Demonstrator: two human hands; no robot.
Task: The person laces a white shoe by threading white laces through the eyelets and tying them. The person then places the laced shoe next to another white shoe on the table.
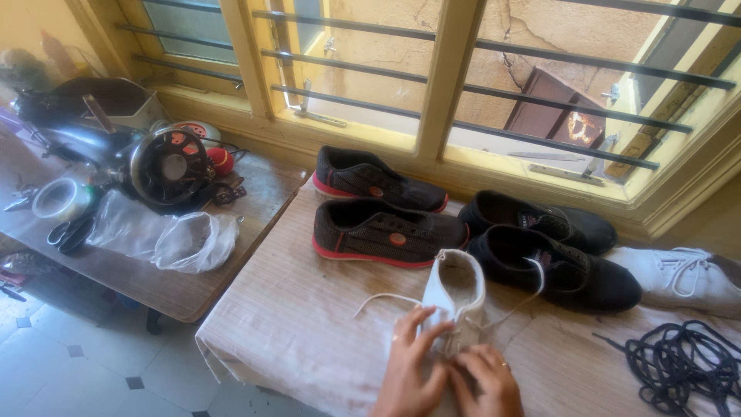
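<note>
A white lace-up shoe (457, 287) stands heel-away on the cloth-covered table (301, 309), close to the near edge. My left hand (409, 367) rests on the shoe's left side, fingers on the lacing area. My right hand (485, 380) pinches the white laces (384, 298) at the shoe's front. One loose lace end trails left across the cloth, another runs right toward the black shoes. Both hands touch the shoe.
Two black-and-red shoes (382, 230) and two black shoes (556, 266) lie behind it, another white shoe (683, 278) at right. Black laces (679, 367) pile at the right edge. A sewing machine (154, 158), plastic bag (181, 239), tape roll (62, 198) and scissors (69, 232) occupy the left table. Barred window behind.
</note>
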